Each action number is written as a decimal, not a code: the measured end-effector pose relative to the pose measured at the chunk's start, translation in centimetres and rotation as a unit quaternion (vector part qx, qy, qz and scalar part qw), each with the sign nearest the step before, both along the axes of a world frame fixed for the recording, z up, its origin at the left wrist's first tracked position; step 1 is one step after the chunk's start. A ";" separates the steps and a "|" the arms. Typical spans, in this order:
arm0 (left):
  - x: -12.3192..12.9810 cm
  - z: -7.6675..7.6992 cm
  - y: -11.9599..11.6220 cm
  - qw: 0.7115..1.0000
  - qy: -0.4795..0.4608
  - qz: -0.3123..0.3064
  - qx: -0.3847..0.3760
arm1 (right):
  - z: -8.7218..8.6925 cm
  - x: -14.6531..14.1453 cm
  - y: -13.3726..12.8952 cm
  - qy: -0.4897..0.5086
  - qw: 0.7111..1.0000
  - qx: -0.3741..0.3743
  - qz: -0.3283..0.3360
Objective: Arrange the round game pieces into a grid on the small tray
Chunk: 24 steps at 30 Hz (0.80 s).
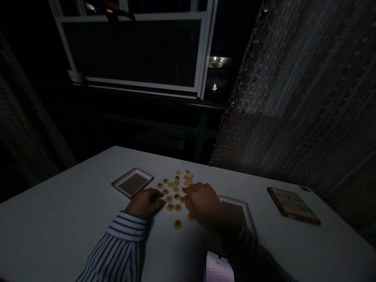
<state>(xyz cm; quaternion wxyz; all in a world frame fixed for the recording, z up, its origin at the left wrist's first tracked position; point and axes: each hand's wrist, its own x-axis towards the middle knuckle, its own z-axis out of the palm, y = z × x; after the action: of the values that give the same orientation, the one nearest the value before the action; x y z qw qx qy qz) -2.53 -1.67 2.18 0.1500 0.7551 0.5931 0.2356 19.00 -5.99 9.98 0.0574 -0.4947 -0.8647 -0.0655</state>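
Some twenty discs [176, 196] lie toward the far edge of the worktop [73, 207], between my left hand [143, 203], slightly parted, and right hand [203, 201], whose grip I cannot tell from here, so I'd go low and slide discs flat, lightly.

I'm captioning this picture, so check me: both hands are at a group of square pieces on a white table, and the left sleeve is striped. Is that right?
Not quite: the head view shows round pieces, not square ones. The left hand and right hand are indeed at them on the white table, and the left sleeve is striped.
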 end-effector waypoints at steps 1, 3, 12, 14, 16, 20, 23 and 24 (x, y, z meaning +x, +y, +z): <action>0.0 -0.1 0.0 1.000 0.007 -0.003 -0.009 | -0.7 -0.5 0.1 0.006 1.000 0.005 0.005; -0.1 -0.3 0.2 0.999 0.027 -0.011 -0.024 | -2.1 -1.1 0.3 0.021 1.000 0.019 0.009; -0.1 -0.6 0.5 0.995 0.090 -0.033 -0.040 | -6.1 -0.6 1.1 0.102 0.994 0.037 0.026; -0.2 -0.9 0.6 0.994 0.093 -0.036 -0.035 | -6.3 -0.5 1.2 0.108 0.994 0.025 0.024; -0.3 -1.2 0.7 0.995 0.093 -0.038 -0.029 | -6.5 -0.5 1.1 0.112 0.993 0.020 0.022; -0.5 -1.5 0.9 0.995 0.084 -0.050 -0.015 | -6.6 -0.6 0.9 0.112 0.993 0.022 0.026; -0.3 -1.4 0.9 0.995 0.083 -0.046 0.000 | -6.6 -0.6 0.8 0.118 0.992 0.023 0.027; -0.2 -1.3 0.8 0.996 0.082 -0.040 0.004 | -6.6 -0.6 0.8 0.121 0.992 0.023 0.027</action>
<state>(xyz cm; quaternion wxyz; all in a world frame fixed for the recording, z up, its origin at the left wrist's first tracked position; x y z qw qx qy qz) -2.78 -0.86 0.92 0.1072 0.7955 0.5719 0.1693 18.40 -5.22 3.38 0.1753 -0.4737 -0.8627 -0.0235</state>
